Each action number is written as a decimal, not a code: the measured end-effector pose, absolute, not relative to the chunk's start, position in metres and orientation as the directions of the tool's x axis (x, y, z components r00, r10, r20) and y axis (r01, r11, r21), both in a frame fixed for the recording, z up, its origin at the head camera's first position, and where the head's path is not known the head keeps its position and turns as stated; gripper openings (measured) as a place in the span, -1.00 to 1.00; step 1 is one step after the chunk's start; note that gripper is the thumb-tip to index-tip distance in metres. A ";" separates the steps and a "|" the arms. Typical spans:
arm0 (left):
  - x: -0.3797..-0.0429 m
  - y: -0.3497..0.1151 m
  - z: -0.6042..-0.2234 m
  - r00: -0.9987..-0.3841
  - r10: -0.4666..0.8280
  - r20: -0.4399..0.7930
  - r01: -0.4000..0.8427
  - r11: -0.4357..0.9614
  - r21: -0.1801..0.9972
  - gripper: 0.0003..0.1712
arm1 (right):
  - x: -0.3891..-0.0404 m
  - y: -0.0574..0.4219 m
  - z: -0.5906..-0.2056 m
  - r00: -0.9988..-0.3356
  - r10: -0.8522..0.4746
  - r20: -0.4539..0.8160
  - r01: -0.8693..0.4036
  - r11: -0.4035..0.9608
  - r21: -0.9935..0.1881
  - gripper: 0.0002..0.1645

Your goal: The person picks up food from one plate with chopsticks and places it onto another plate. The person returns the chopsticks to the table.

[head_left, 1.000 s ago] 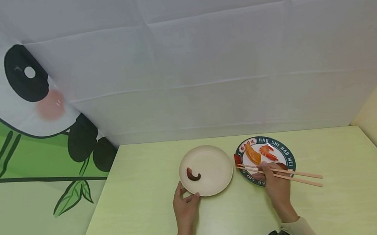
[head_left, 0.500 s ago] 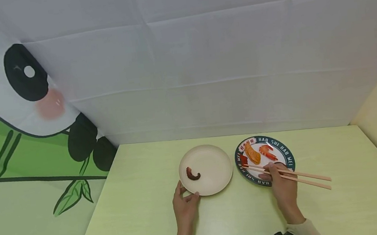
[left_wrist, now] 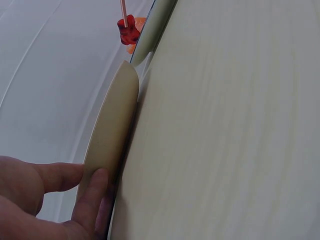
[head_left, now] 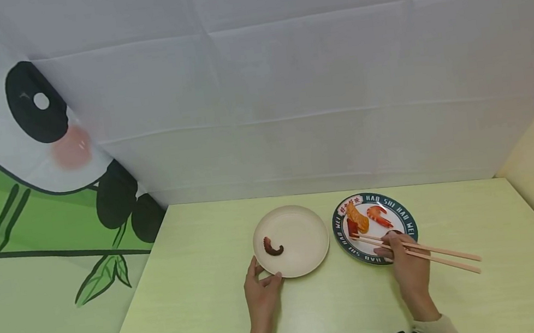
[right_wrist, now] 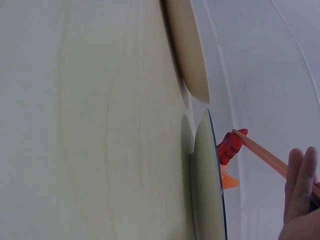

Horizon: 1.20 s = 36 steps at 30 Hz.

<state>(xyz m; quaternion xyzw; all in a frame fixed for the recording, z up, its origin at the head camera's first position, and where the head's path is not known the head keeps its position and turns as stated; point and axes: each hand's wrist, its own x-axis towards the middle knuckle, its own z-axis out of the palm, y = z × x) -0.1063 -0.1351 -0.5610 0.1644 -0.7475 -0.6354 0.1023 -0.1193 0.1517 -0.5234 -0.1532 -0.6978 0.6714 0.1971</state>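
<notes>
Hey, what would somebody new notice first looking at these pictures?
Probably the right hand holding long wooden chopsticks, their tips at a red food piece on the dark-rimmed printed plate. Left of it, the left hand holds the near rim of a plain beige plate carrying one dark curled morsel.

Left hand [left_wrist: 45, 200] pinches near rim of beige plate [left_wrist: 112, 132]; beyond the plate, a chopstick [left_wrist: 123, 7] meets a red piece [left_wrist: 128, 31].

bright, even, soft light with faint shadows; head view bends at its edges (wrist views slightly soft)
</notes>
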 end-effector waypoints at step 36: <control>-0.106 -0.134 -0.561 -0.927 -0.371 -0.052 -0.104 0.122 0.987 -0.06 | -0.110 0.174 -0.524 -0.816 0.565 0.122 -0.173 -0.037 -0.984 -0.60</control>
